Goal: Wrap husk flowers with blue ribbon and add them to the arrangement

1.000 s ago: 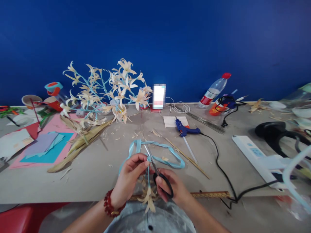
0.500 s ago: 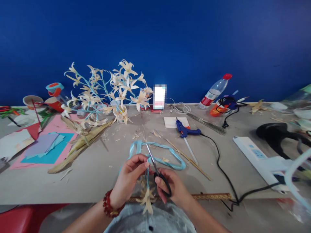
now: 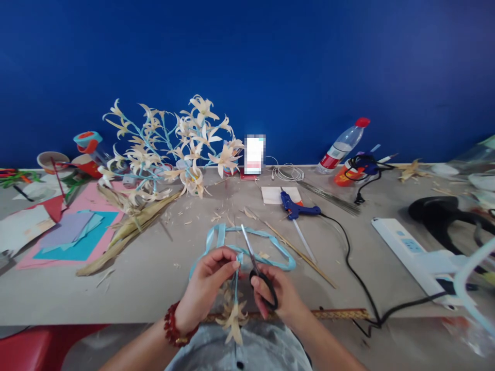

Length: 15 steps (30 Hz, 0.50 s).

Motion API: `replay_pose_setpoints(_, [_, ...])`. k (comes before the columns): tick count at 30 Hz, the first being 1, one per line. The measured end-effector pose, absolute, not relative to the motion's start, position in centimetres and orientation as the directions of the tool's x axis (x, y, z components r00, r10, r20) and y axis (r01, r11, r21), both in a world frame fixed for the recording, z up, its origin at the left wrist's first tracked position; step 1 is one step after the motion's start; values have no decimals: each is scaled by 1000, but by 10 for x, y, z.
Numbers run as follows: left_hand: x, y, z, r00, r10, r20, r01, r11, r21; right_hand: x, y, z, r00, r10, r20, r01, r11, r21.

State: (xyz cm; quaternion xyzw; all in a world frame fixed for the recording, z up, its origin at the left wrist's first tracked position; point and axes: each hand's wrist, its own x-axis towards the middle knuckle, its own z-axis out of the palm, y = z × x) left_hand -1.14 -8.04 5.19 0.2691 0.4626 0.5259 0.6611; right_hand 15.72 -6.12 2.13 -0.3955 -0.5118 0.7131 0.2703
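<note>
Pale flower (image 3: pixel 234 323) below my left hand (image 3: pixel 212 273), blue stem (image 3: pixel 236 285) pinched there, scissors (image 3: pixel 250 252) gripped in my right hand (image 3: pixel 281 292), ribbon (image 3: pixel 220 235) looped beyond, glue gun (image 3: pixel 297 208) farther right

**Papery petals, bright metal and smooth plastic**

Your scissors (image 3: pixel 253 262) have shiny metal blades and smooth black handles, apparently plastic. The artificial flower (image 3: pixel 234 325) before you has thin, matt petals like dried husk; the pale blue ribbon (image 3: pixel 285 266) shows a faint satin sheen. Your bracelet (image 3: pixel 174 325) is of glossy red beads. The dried husks (image 3: pixel 131 238) on your left look rough and fibrous, near matt teal paper (image 3: pixel 81 246). You also have a hot-glue gun (image 3: pixel 296 207) in smooth blue plastic, a clear, glossy plastic bottle (image 3: pixel 342 146) and a smooth white plastic power strip (image 3: pixel 404 251).
</note>
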Motion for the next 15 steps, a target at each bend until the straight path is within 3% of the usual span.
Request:
replay_pose_setpoints(3, [-18,-80,53,30,932,-360,-441,336,832,166,-47,27,-490,833,-258,116,-231,-966])
replay_pose_setpoints(5, [-25,-78,54,44,929,-367,-439,348,828,174,-36,35,-458,859,-228,311,-85,-946])
replay_pose_setpoints(7, [-32,-76,57,75,928,-364,-430,359,828,182,-26,43,-378,917,-129,579,125,-806])
replay_pose_setpoints(9, [-39,-73,60,109,927,-360,-409,371,834,186,-21,49,-342,940,-1,766,278,-579])
replay_pose_setpoints(12, [-46,-69,66,164,922,-350,-353,386,852,183,-18,49,-351,935,42,882,346,-320])
replay_pose_setpoints(15, [-50,-64,74,213,919,-332,-271,382,883,178,-14,42,-351,936,-26,921,340,-193])
